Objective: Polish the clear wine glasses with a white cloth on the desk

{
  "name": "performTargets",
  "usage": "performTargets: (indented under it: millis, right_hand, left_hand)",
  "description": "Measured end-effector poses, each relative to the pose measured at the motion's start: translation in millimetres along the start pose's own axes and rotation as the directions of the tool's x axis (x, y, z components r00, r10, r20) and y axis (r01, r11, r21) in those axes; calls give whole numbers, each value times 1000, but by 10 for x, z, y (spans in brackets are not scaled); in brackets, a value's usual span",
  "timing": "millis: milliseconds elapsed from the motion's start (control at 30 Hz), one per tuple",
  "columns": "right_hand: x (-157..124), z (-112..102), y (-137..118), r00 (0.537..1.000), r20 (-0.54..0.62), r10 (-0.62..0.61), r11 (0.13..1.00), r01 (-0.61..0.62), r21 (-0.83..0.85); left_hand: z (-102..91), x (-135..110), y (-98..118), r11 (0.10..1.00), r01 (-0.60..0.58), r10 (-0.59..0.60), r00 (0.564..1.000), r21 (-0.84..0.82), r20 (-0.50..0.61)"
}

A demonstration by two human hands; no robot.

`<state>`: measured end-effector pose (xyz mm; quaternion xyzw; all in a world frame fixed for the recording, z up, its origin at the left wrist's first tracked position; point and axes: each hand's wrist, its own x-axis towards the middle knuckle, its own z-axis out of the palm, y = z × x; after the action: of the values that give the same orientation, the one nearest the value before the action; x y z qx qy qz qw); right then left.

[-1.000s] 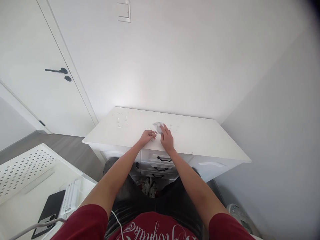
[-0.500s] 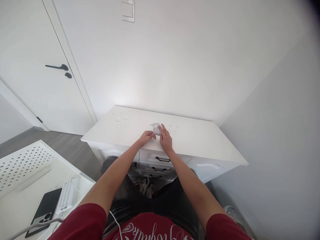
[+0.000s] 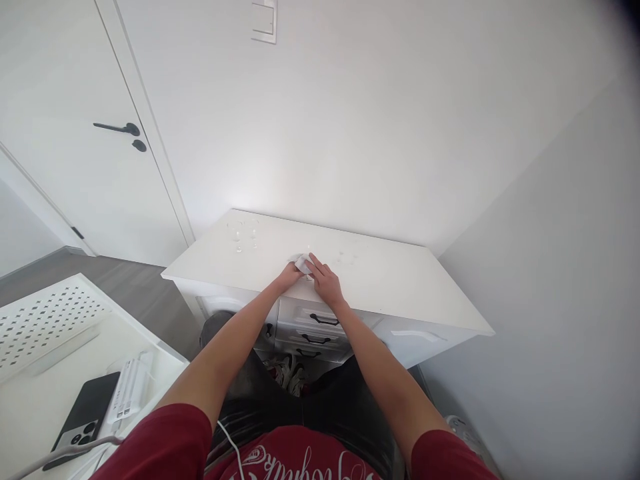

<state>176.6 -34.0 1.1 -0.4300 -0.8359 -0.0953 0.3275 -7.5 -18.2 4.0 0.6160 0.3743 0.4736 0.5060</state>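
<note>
My left hand is closed at the near edge of a white cabinet top, apparently on a clear stemmed glass. Only a faint part of that glass shows below the fingers. My right hand presses a crumpled white cloth against it, fingers stretched along the cloth. The cloth hides most of the glass and the left fingertips. Two clear stemmed glasses stand at the back left of the top. Faint transparent shapes, perhaps more glasses, show to the right of my hands.
A white wall rises behind the cabinet, whose drawers with black handles face me. At lower left, a white desk holds a black phone, a white power strip and a cable. A door is at far left.
Both hands have shifted slightly left with the cloth. The right hand has turned, and the cloth now lies over the left fingers. The head view has moved slightly.
</note>
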Motion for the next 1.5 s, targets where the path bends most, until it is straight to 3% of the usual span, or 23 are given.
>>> performTargets:
  millis: [133,333,500,633,800,967,1100,1233,1333,1500]
  right_hand:
    - [-1,-2,16,986,-106,129,992,-127,22]
    - [1,-21,-8,999,32,-28,1000,28,-1]
    - [-3,-27,-17,991,-102,88,996,-89,-2]
    - [-10,-19,-30,1000,-17,-16,1000,16,-14]
    - [-23,-5,-19,998,-54,45,999,-45,-3]
    - [-16,3,-1,994,-44,97,995,-98,-26]
    - [-13,8,-8,1000,-17,18,1000,-18,-20]
    - [-18,11,-13,996,-70,60,998,-61,-8]
    - [-18,13,-10,1000,-29,-10,1000,10,-1]
    - [-17,13,-8,994,-88,71,997,-67,42]
  left_hand:
    - [-13,22,-30,1000,2,-2,1000,-1,6]
    - [-14,77,-128,998,45,-46,999,-36,-23]
    - [7,75,-162,999,29,-30,999,29,20]
    - [15,56,-128,999,27,-27,1000,-46,5]
    - [11,52,-109,999,33,-33,999,15,32]
    - [27,75,-163,996,76,-75,997,-54,33]
    - [32,68,-146,998,60,-59,998,-35,26]
    - [31,52,-102,999,29,-30,999,27,44]
    - [28,47,-89,1000,-7,7,1000,22,3]
    - [23,35,-84,999,12,-15,998,50,53]
